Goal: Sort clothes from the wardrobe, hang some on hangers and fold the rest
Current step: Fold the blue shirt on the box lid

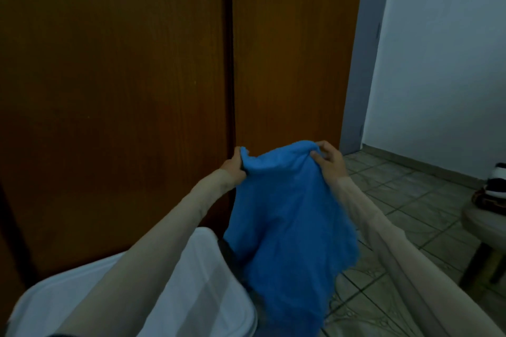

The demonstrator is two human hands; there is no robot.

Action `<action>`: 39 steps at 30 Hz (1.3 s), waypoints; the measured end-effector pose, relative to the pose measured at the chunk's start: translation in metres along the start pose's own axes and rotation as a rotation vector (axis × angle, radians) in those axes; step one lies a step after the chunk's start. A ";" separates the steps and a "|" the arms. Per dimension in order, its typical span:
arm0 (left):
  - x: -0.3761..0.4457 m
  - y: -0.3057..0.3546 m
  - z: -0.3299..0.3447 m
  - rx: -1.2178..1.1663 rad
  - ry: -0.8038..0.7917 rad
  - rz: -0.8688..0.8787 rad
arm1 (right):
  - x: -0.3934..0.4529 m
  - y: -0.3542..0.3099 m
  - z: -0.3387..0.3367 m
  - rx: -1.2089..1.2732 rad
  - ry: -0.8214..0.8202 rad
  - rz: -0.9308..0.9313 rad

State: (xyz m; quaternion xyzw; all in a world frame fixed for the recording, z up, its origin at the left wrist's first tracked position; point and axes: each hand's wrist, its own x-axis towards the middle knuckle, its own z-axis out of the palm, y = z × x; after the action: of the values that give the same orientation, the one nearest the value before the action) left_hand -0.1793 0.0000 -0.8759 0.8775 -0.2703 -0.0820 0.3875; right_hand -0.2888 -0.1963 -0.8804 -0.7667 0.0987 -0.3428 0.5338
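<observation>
Currently the blue garment [287,216] hangs in mid-air in front of the closed wooden wardrobe doors [164,63], held by its top edge and draping down over the near right corner of a white plastic container [191,290]. The left hand [232,165] grips the left end of the top edge, fingers curled round a bunch of fabric. The right hand [330,159] pinches the right end between thumb and fingertips, with the other fingers loosely curled above the cloth.

Procedure, as judged from the task: the step in hand appears to be opening the garment out to identify it and decide between hanger and fold.
1. Move the hands apart until the top edge is taut; at present it sags between the grips.
2. Shift each grip to a seam or shoulder point, not a loose bunch, so the cloth hangs square.
3. Keep the lower hem off the tiled floor [410,227] and free of the container rim.

A stool [482,224] stands at the right edge, with a dark object resting on it that cannot be identified.

Markings: no brand, label or legible writing is visible on the garment, container or doors.
</observation>
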 end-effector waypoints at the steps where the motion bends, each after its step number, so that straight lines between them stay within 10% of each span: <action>1: 0.002 -0.001 -0.001 -0.038 0.000 -0.023 | 0.002 -0.003 -0.003 -0.018 0.012 -0.003; 9: -0.010 0.016 0.023 -0.235 0.198 -0.058 | 0.013 -0.022 0.000 0.040 0.130 0.222; 15: -0.032 0.041 0.062 -0.156 -0.396 0.083 | 0.019 -0.040 -0.015 0.167 0.194 0.211; 22: -0.027 0.031 0.081 0.091 -0.638 0.117 | 0.018 -0.053 -0.056 -0.113 0.272 -0.006; 32: -0.021 0.014 0.127 0.026 -0.252 0.150 | 0.001 -0.060 -0.059 -0.709 0.470 -0.426; 39: -0.014 0.045 0.106 -0.813 -0.127 -0.192 | -0.001 -0.052 -0.084 -1.164 0.524 -0.403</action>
State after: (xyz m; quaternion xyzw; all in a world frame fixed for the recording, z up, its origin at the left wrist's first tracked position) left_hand -0.2473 -0.0846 -0.9177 0.6677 -0.1562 -0.2714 0.6754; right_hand -0.3538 -0.2375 -0.8183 -0.8244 0.2488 -0.5016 -0.0831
